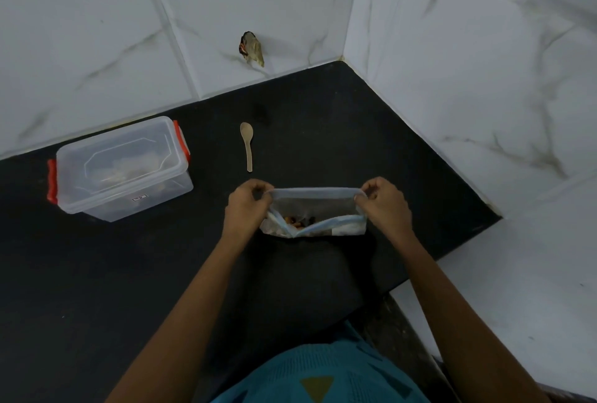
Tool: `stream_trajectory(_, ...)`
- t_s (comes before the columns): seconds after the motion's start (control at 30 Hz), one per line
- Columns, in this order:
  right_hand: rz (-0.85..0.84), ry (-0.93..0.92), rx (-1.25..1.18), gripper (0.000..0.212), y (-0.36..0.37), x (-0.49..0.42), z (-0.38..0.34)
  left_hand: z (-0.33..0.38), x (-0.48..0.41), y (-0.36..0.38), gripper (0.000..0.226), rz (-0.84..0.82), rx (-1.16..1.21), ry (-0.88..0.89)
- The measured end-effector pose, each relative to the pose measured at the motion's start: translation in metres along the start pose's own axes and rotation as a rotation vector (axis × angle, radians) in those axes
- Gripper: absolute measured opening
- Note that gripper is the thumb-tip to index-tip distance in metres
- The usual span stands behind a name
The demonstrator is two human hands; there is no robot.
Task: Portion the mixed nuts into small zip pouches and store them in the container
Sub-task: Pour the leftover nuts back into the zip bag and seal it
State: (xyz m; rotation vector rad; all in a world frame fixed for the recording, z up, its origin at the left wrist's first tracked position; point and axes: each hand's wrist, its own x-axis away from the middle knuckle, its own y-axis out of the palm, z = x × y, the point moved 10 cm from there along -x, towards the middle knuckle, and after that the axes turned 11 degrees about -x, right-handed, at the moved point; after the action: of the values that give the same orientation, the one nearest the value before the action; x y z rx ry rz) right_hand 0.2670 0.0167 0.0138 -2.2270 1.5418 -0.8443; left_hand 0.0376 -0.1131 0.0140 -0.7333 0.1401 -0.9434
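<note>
Head view: a person's left hand (247, 205) and right hand (384, 205) each pinch one end of the zip pouch (318, 205), stretching its mouth open over the black worktop (97, 273), with mixed nuts (297, 220) inside. The pouch looks filled but unsealed. The lidded container (122, 166), well to the left, seems to hold pouches already. A wooden spoon (247, 144) lies beyond. Tiled walls (452, 79) close the corner, and the worktop's edge runs near the right hand.

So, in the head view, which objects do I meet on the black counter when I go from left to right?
clear container → wooden spoon → zip pouch
</note>
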Motion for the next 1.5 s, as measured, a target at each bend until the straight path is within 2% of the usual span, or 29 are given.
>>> stream_trajectory(0.07,-0.045,0.140,-0.263,0.015,0.003,0.004,0.012,-0.012,0.003,0.002,0.007,-0.048,0.064,-0.131)
stream_trajectory(0.17,-0.208,0.353,-0.628,0.013,0.018,0.017,0.021,-0.023,0.011,0.013,0.021,-0.166,0.213,-0.310)
stream_trajectory(0.23,-0.282,0.388,-0.735,0.011,0.024,0.022,0.022,-0.023,0.018,0.025,0.028,-0.259,0.304,-0.377)
stream_trajectory(0.33,-0.315,0.361,-0.828,0.026,0.026,0.022,0.023,-0.019,0.025,0.038,0.030,-0.366,0.542,-0.456)
stream_trajectory(0.4,-0.284,0.328,-0.880,0.037,0.023,0.022,0.024,-0.013,0.029,0.042,0.028,-0.430,0.701,-0.447)
stream_trajectory(0.47,-0.231,0.302,-0.908,0.038,0.020,0.021,0.026,-0.007,0.029,0.040,0.026,-0.450,0.782,-0.378)
stream_trajectory(0.63,-0.185,0.307,-1.011,0.029,0.024,0.022,0.024,-0.010,0.030,0.032,0.032,-0.289,0.601,-0.257)
stream_trajectory(0.8,-0.185,0.343,-0.991,0.020,0.025,0.023,0.027,-0.019,0.033,0.036,0.021,-0.235,0.617,-0.302)
stream_trajectory(0.9,-0.157,0.371,-0.954,0.024,0.026,0.023,0.033,-0.021,0.036,0.038,0.013,-0.211,0.599,-0.318)
stream_trajectory(1.03,-0.097,0.344,-0.718,0.031,0.018,0.022,0.035,-0.024,0.036,0.028,0.005,-0.049,0.396,-0.293)
stream_trajectory(1.17,0.033,0.221,-0.439,0.032,0.001,0.022,0.026,-0.016,0.035,0.016,0.013,0.052,0.172,-0.237)
stream_trajectory(1.23,0.079,0.108,-0.272,0.029,-0.004,0.024,0.015,-0.012,0.036,0.015,0.020,0.014,0.148,-0.240)
stream_trajectory(1.3,0.098,0.061,-0.210,0.026,-0.006,0.026,0.011,-0.007,0.036,0.022,0.025,-0.086,0.148,-0.238)
stream_trajectory(1.5,-0.023,0.124,-0.253,0.032,-0.003,0.022,0.012,-0.007,0.042,0.030,0.035,-0.247,0.261,-0.305)
